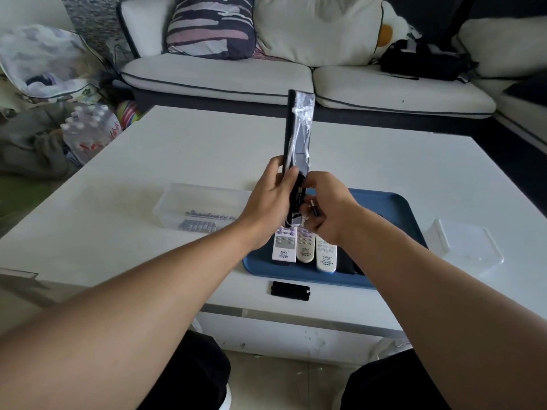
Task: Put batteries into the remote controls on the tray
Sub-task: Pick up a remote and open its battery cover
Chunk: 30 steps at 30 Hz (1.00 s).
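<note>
At the left of centre a clear plastic box [204,207] sits on the white counter [177,149], with loose batteries [204,221] lying along its near wall. Just right of it, the left hand [270,199] has its grip wrapped round the lower part of a long black remote [297,134], which stands almost upright, its long axis running from the hands up toward the top centre of the frame; crinkled clear film covers its upper half. Immediately to the right, the right hand [328,211] pinches a single battery [314,209] between thumb and fingertips, right beside the remote's lower end, where the open compartment seems to face it. So the battery sits just to the right of the slot, and the right hand is the nearer one to seat it; whether its poles are lined up cannot be told. Below the hands, three pale remotes [305,247] lie side by side on a blue tray [393,208]. A black battery cover [290,289] lies on the counter just in front of the tray.
</note>
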Tool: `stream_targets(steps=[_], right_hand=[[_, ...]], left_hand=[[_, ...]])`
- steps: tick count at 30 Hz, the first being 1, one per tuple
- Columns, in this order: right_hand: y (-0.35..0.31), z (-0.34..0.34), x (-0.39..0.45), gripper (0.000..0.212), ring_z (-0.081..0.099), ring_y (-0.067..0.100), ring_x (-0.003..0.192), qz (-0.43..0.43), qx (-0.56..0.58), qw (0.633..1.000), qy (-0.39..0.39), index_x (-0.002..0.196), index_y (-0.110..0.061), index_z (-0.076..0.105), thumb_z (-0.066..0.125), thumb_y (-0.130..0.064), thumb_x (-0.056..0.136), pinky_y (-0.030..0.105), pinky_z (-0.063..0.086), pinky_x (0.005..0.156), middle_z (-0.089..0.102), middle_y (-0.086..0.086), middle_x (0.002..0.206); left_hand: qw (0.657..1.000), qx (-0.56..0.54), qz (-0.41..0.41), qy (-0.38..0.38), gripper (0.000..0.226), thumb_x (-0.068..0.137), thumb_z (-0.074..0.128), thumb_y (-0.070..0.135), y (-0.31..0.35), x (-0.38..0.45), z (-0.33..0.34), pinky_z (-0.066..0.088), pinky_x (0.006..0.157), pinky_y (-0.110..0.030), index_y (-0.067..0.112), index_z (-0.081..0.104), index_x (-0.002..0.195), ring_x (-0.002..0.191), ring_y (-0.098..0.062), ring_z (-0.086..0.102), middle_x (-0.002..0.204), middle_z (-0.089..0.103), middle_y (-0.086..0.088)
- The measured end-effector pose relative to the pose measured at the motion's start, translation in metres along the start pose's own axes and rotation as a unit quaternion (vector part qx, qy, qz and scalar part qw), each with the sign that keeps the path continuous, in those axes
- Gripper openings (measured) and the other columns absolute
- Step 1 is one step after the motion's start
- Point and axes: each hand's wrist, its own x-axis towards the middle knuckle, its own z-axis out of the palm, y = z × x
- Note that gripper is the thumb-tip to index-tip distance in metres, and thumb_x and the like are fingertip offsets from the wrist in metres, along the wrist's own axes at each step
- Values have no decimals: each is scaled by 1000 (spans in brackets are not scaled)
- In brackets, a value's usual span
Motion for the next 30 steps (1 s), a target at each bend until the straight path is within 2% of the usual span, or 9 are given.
stream_targets(steps=[3,5,11,13,17,21,24,27,30], right_hand=[[2,-1,1,19,40,11,47,1,-18,1000,6,94,-17,69,52,-15,85,19,23,36,51,2,73],[2,-2,1,20,40,12,47,0,-26,1000,10,94,-19,69,52,-14,85,19,24,35,51,1,69],[4,1,2,15,40,13,46,-30,-70,996,37,88,-13,60,47,-5,87,18,22,37,48,-4,40],[3,0,0,13,43,14,47,-35,-58,997,30,87,-13,62,50,-8,86,19,22,38,51,-3,44],[0,-2,0,13,51,13,50,-46,-35,998,15,95,-14,67,55,-18,93,19,22,38,57,4,71],[4,-1,2,19,51,11,44,-45,-36,998,11,107,-12,69,55,-16,95,18,21,35,57,3,71],[3,-1,1,13,51,12,49,-28,-38,999,9,99,-13,67,56,-17,94,18,20,35,57,4,74],[2,-2,-1,8,50,13,51,-12,-33,999,5,88,-15,63,55,-16,92,17,20,36,55,3,72],[4,0,-2,13,46,13,52,-14,-43,999,6,84,-16,64,53,-15,90,18,19,36,53,1,64]], left_hand=[[1000,17,12,-20,20,106,48,27,-3,-1,2,53,68,-46,22,54,125,72,-17,66,83,68,6],[1000,15,7,-27,22,107,48,24,-3,-1,3,52,66,-42,19,54,127,70,-14,66,82,69,9],[1000,15,-6,-18,23,98,54,39,-6,6,5,53,62,-46,33,58,120,69,-26,62,87,66,-1],[1000,-9,-15,-8,19,102,54,33,-5,9,5,51,62,-43,31,58,121,68,-25,61,83,65,1],[995,-84,-45,6,11,105,51,29,-4,12,1,53,71,-44,25,59,111,76,-25,62,88,64,-5],[994,-87,-58,13,11,106,49,29,-7,13,-2,52,67,-37,23,58,109,78,-24,62,93,63,-8],[996,-75,-41,15,10,105,50,30,-10,13,-3,52,67,-40,24,58,108,77,-23,62,88,63,-5],[999,-47,-25,10,13,103,52,32,-13,10,-4,55,73,-52,27,59,112,78,-25,63,86,66,0],[1000,-5,-11,1,19,104,51,29,-14,7,-2,57,75,-52,27,57,122,76,-22,66,84,68,5]])
